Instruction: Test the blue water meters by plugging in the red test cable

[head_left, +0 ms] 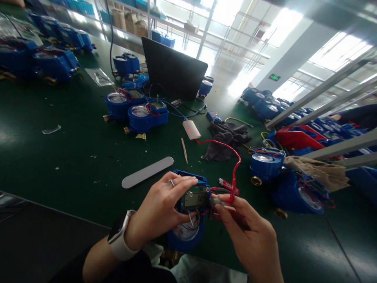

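Observation:
A blue water meter (186,237) with an opened top and a small display board (194,200) sits in front of me. My left hand (163,204) grips it, fingers over the board's upper edge and thumb near its lower edge. Between the thumb and fingers of my right hand (250,232) is a grey connector (217,201), held against the board's right side; whether it is plugged in is hidden. From it a red cable (238,161) runs up to a small white box (191,129). A red battery-like cylinder (229,185) lies just behind the connector.
A grey flat strip (147,172) and a wooden stick (184,151) lie on the green table. Behind stand a dark laptop (175,68) and two wired blue meters (147,116). A dark cloth (226,137) and more meters (266,167) are at right.

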`<state>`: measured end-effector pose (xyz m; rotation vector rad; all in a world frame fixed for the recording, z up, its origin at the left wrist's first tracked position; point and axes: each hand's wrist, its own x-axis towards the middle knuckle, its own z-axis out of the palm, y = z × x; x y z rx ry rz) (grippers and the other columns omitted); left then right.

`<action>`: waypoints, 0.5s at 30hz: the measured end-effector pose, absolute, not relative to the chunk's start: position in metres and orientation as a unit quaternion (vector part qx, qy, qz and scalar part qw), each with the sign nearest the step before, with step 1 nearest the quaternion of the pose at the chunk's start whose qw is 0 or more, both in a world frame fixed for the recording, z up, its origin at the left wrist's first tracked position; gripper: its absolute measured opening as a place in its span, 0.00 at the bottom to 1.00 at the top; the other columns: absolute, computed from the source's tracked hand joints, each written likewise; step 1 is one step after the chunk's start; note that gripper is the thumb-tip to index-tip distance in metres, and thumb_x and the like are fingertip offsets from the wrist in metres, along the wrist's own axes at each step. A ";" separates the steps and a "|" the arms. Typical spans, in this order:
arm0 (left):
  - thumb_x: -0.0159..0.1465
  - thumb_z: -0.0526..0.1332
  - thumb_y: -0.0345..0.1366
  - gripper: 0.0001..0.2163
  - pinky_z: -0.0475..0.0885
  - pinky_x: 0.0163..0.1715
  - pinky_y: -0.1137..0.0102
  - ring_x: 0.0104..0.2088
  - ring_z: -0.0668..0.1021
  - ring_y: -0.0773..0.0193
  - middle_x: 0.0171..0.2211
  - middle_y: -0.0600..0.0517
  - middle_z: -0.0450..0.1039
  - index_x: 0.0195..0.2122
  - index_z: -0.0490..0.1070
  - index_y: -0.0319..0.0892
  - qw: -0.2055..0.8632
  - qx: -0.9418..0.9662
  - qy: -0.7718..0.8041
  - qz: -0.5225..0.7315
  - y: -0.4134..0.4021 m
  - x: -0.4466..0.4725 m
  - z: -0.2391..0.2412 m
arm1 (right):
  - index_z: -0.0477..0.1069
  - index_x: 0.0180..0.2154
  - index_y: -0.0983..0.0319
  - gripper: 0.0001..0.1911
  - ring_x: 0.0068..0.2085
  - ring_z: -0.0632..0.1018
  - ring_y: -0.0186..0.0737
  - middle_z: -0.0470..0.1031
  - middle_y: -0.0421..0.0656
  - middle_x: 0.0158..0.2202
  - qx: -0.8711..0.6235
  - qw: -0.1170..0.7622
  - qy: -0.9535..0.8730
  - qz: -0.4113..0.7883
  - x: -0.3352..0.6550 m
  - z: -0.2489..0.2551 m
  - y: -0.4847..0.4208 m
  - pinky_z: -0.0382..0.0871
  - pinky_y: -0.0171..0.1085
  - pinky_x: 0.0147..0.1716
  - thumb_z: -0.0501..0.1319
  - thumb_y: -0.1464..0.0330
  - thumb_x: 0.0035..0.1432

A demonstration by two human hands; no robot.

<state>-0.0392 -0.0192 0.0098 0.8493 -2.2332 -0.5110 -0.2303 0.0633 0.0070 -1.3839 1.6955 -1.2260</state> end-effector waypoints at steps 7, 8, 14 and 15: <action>0.45 0.73 0.28 0.30 0.77 0.39 0.63 0.40 0.76 0.59 0.42 0.47 0.78 0.50 0.66 0.38 0.344 0.324 -0.861 -0.190 -0.020 -0.039 0.011 | 0.75 0.40 0.58 0.09 0.33 0.81 0.38 0.80 0.41 0.39 -0.482 0.330 0.654 -0.481 -0.225 0.010 0.064 0.79 0.33 0.35 0.64 0.65 0.57; 0.45 0.73 0.28 0.30 0.77 0.39 0.64 0.40 0.76 0.59 0.42 0.47 0.78 0.50 0.66 0.38 0.343 0.326 -0.860 -0.190 -0.021 -0.039 0.011 | 0.75 0.40 0.58 0.09 0.32 0.81 0.38 0.80 0.41 0.39 -0.481 0.331 0.654 -0.481 -0.224 0.011 0.064 0.79 0.33 0.35 0.64 0.65 0.57; 0.47 0.71 0.29 0.29 0.77 0.40 0.62 0.41 0.77 0.58 0.44 0.47 0.78 0.51 0.65 0.41 0.334 0.331 -0.859 -0.203 -0.020 -0.040 0.011 | 0.75 0.40 0.59 0.09 0.33 0.81 0.40 0.80 0.43 0.38 -0.483 0.331 0.653 -0.481 -0.225 0.012 0.063 0.80 0.35 0.35 0.64 0.65 0.57; 0.48 0.71 0.29 0.29 0.77 0.40 0.62 0.41 0.77 0.58 0.44 0.46 0.78 0.51 0.65 0.41 0.334 0.331 -0.859 -0.203 -0.020 -0.040 0.012 | 0.75 0.40 0.59 0.09 0.33 0.81 0.40 0.80 0.43 0.38 -0.483 0.333 0.651 -0.481 -0.225 0.011 0.063 0.80 0.35 0.35 0.64 0.65 0.57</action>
